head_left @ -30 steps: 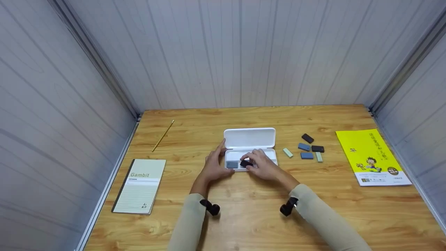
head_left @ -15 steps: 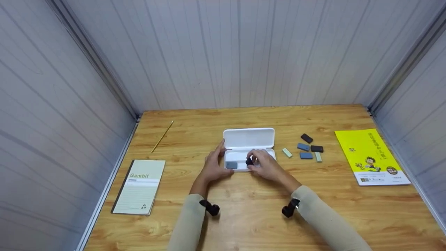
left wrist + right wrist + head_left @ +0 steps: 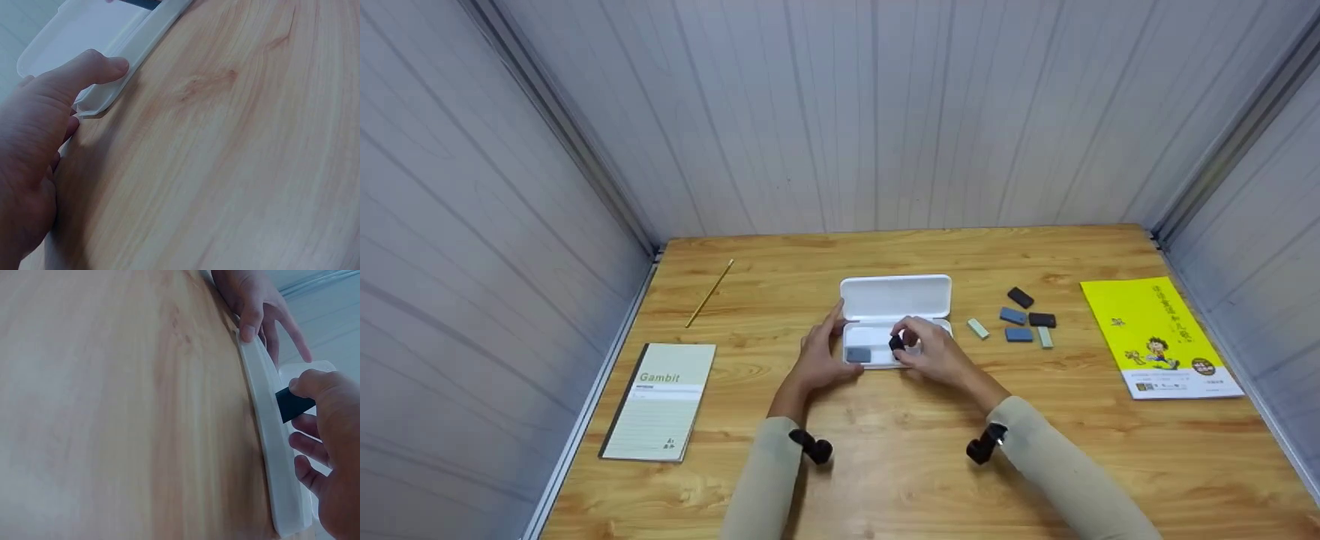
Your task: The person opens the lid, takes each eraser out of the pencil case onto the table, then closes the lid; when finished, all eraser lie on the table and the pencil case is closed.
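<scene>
A white pencil case (image 3: 895,297) lies open on the table, lid tilted back. My left hand (image 3: 823,354) holds its left end, with the thumb on the front rim in the left wrist view and the fingers along the end. A grey-blue block like an eraser (image 3: 858,355) lies in the front left of the case. Over the middle of the tray, my right hand (image 3: 934,354) pinches a black eraser (image 3: 293,405) between thumb and fingers. The eraser is tipped up on end; its lower edge is at the front wall in the right wrist view.
Right of the case lie a pale green eraser (image 3: 978,328) and a loose group of black, blue (image 3: 1019,334) and green ones. Further right is a yellow book (image 3: 1147,322). A notebook (image 3: 660,405) and a pencil (image 3: 710,292) are on the left.
The black eraser went from lying flatter beside the grey-blue one to tipped up, slightly further right, with my right hand. My left hand stays at the case's end.
</scene>
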`<state>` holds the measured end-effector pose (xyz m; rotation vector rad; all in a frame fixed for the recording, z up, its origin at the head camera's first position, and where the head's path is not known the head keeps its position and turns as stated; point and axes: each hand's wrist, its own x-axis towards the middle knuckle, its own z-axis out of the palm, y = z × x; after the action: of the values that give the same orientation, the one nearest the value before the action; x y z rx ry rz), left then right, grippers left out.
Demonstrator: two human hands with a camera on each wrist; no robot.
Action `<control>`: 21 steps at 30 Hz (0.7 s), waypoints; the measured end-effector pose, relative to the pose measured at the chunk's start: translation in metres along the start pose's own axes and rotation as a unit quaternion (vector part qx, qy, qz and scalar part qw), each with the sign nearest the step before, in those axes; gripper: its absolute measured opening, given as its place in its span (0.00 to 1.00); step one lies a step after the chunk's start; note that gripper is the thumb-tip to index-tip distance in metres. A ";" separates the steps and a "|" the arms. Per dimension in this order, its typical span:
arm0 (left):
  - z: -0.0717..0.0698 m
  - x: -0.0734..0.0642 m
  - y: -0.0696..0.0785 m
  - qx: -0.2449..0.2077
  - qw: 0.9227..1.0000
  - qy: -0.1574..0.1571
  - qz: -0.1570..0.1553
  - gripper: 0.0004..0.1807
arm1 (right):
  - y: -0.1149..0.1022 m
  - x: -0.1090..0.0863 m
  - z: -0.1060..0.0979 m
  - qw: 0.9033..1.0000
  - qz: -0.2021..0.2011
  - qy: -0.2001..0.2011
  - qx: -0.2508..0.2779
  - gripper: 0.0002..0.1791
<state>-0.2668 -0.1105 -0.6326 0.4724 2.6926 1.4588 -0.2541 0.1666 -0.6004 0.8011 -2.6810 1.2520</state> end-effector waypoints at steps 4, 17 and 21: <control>0.001 0.000 -0.001 0.005 1.000 0.007 0.008 0.73 | -0.001 0.003 -0.004 1.000 -0.003 0.009 0.007 0.14; -0.001 0.001 0.001 0.001 1.000 -0.004 -0.010 0.73 | 0.003 0.003 -0.016 0.999 0.007 0.028 0.038 0.14; -0.001 0.001 0.000 0.000 1.000 -0.003 -0.008 0.73 | 0.007 0.003 -0.022 0.998 0.023 0.036 0.042 0.15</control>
<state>-0.2677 -0.1107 -0.6317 0.4524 2.6854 1.4512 -0.2632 0.1856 -0.5897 0.6939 -2.6193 1.3855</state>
